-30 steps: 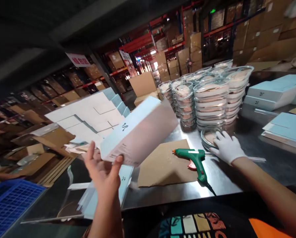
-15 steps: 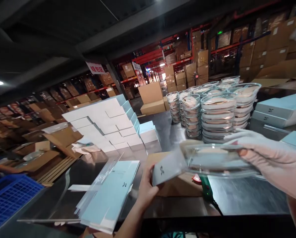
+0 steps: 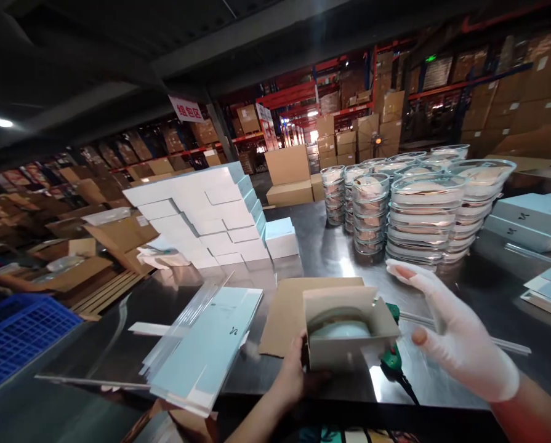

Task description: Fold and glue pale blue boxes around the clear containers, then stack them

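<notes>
My left hand [image 3: 292,376], bare, grips the near left side of an open-topped carton [image 3: 344,358] whose mouth faces up toward me. Inside the carton lies a clear glass dish [image 3: 342,329], slightly blurred. To the right of the carton, my right hand [image 3: 460,341] in a white fingerless glove hovers over the table with thumb and fingers spread, holding nothing. A brown cardboard sheet [image 3: 279,317] lies under and behind the carton. Between carton and right hand is a green tool [image 3: 392,358] with a dark cord, partly hidden.
Tall stacks of glass dishes [image 3: 423,231] stand at the back right. White and light-blue boxes [image 3: 210,215] form a stepped pile at the back left. Flat light-blue cartons [image 3: 205,344] lie left of my hand. A blue crate [image 3: 16,344] stands beyond the table's left edge.
The glass dish has gone from my right hand into the carton, and that hand has opened. My left hand has tipped the carton so its mouth faces up.
</notes>
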Motion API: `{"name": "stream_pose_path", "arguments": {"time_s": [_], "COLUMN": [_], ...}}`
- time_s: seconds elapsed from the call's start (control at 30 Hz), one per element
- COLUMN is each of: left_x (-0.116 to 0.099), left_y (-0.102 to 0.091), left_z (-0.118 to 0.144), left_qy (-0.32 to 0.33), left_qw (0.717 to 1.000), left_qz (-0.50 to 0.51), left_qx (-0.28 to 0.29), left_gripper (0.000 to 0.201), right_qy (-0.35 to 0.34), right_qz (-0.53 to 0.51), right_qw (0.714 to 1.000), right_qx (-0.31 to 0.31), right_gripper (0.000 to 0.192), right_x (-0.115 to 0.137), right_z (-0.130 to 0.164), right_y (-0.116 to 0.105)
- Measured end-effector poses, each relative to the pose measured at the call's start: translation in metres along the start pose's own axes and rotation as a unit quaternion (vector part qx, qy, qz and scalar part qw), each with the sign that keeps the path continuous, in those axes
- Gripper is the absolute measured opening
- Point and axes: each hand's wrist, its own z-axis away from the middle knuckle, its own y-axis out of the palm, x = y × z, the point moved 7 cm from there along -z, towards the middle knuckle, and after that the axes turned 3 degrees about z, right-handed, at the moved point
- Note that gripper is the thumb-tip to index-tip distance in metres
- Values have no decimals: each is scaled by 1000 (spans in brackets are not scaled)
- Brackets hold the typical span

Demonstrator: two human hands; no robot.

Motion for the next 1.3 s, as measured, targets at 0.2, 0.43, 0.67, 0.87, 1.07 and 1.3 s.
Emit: {"name": "stream_pose_path", "arguments": {"time_s": [0.2,0.43,0.67,0.87,1.07,1.3], "left_x": [-25,-96,-72,-98,-119,-121], "left_y": [-18,-17,-20,-50,-58,-60], "left_z": [2,5,7,2,-3,-4], "left_qy": [120,244,283,263,231,213], "left_qw": [989,956,945,938,944,949], "left_qz": [39,43,-113,-91,-20,33], "left_qx": [-77,-155,-117,-207,-236,-230], "left_gripper": [86,60,64,63,63,61], "right_qy": [76,299,286,308,393,446], "right_qz": [-120,-274,-225,201,286,189], "right_qw": [984,914,929,904,807,843], "right_qx": [109,-27,-68,220,335,235], "right_gripper": [86,55,65,39,76,73], "right_x": [-32,-41,-50,-90,-130,-147], "right_z": [34,6,-1,14,51,67], "right_y": [92,139,120,109,108,87]}}
